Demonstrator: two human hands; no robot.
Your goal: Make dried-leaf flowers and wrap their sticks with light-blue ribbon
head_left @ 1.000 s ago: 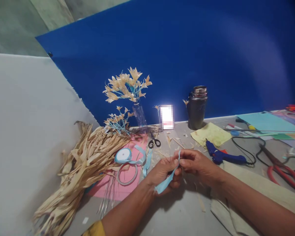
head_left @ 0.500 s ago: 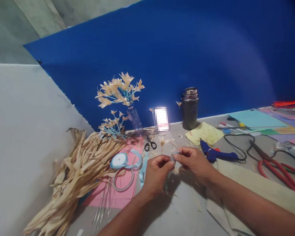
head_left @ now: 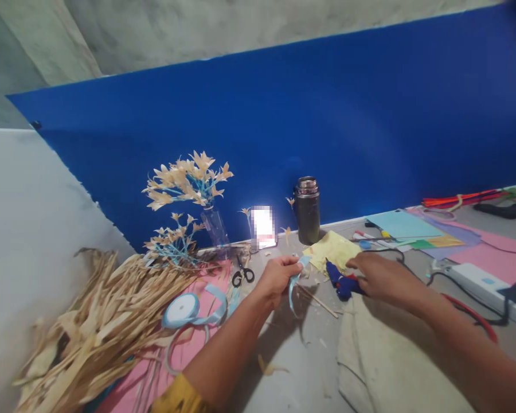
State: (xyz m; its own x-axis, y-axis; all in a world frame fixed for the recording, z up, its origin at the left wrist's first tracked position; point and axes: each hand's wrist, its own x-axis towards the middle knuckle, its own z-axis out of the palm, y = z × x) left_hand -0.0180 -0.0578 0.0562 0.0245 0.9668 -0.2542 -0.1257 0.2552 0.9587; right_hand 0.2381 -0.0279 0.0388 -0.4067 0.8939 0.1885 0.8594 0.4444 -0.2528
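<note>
My left hand (head_left: 277,277) is closed on a strip of light blue ribbon (head_left: 294,284) and a thin stick with a small dried flower, held above the grey table. My right hand (head_left: 377,276) has left the ribbon and rests over the blue glue gun (head_left: 340,282), fingers curled on its body. A thin wooden stick (head_left: 320,300) lies on the table between the two hands. A ribbon spool (head_left: 181,308) sits on pink paper to the left.
Dried husk strips (head_left: 94,321) are piled at the left. Black scissors (head_left: 243,275), a vase of paper flowers (head_left: 191,183), a dark flask (head_left: 307,210), yellow paper (head_left: 329,249), a beige cloth (head_left: 395,367), red-handled pliers, cables and a power strip (head_left: 485,281) lie around.
My right hand let go of the ribbon and moved right onto the glue gun. The left hand keeps the ribbon. The camera view swung up and to the right.
</note>
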